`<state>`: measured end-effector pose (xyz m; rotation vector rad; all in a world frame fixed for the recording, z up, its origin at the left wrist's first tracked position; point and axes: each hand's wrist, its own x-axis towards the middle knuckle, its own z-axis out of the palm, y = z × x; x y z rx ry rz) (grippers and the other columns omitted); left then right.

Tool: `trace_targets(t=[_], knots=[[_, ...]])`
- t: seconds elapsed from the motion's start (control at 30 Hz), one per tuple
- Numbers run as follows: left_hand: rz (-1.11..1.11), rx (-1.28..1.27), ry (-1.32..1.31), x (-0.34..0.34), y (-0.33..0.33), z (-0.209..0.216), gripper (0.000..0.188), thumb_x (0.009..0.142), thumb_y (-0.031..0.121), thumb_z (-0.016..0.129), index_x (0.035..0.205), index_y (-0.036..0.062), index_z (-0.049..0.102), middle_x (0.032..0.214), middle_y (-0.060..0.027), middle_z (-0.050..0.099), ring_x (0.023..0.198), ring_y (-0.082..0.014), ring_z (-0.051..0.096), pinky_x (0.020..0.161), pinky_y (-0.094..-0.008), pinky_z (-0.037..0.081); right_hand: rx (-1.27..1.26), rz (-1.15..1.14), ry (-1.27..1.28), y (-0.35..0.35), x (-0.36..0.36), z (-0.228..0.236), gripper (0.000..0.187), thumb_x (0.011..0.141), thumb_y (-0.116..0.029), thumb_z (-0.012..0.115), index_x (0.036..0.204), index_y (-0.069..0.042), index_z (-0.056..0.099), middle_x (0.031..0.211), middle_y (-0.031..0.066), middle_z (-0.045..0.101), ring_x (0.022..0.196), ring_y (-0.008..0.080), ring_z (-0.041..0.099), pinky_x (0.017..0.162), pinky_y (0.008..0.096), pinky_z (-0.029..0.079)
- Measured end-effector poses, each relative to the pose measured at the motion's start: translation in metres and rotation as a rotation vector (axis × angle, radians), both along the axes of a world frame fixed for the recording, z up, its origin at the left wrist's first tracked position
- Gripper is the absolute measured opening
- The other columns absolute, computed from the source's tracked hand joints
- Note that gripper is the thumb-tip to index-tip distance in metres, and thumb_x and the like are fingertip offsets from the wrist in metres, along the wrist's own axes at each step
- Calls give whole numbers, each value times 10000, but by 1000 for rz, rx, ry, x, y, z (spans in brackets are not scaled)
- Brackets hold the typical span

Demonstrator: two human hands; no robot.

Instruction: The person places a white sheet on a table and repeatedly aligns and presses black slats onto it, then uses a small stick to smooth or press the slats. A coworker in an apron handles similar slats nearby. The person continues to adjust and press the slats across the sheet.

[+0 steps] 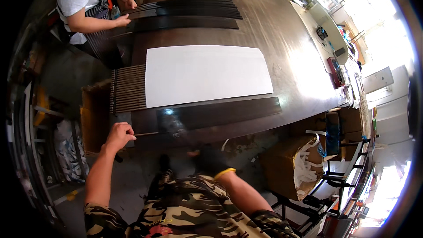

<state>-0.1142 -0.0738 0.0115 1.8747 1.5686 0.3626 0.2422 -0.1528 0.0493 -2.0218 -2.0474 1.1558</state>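
My left hand point(119, 136), at the table's near left corner, is closed in a pinch on the end of a thin rod point(146, 134). The rod runs right toward a long dark flat strip point(220, 113) lying along the near table edge. My right hand point(209, 158) is a dark smear below that edge, apparently in a dark glove with a yellow cuff point(225, 172); its fingers cannot be made out. Beyond the strip lies a large white sheet point(207, 77). A row of brown rods point(128, 89) sticks out from its left side.
Across the table point(291, 57), a co-worker's hands point(128, 11) handle dark rods next to several long black strips point(189, 11). An open cardboard box point(94, 117) stands at the left corner. Another carton point(286, 167) with white scraps is at the right, near metal racks.
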Motion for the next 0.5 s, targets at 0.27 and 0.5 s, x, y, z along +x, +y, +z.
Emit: trace_targets(t=[0.27,0.5], knots=[[46,-39,85,6,-8,15,207,601,-11,829,713,-26,655,740,-133,632,704,-316,633,621,-396,490,17,-603,-217,5,344,-41,534,917,-518,630,1089,-12,631,917,265,683,923,462,656,779,505,520],[38,23,243,12,-13,16,161,666,-13,793,781,-28,681,768,-148,639,764,-340,636,670,-434,504,165,-649,-598,74,479,-37,667,924,-486,640,1340,18,507,1158,267,643,1085,430,626,911,469,500]])
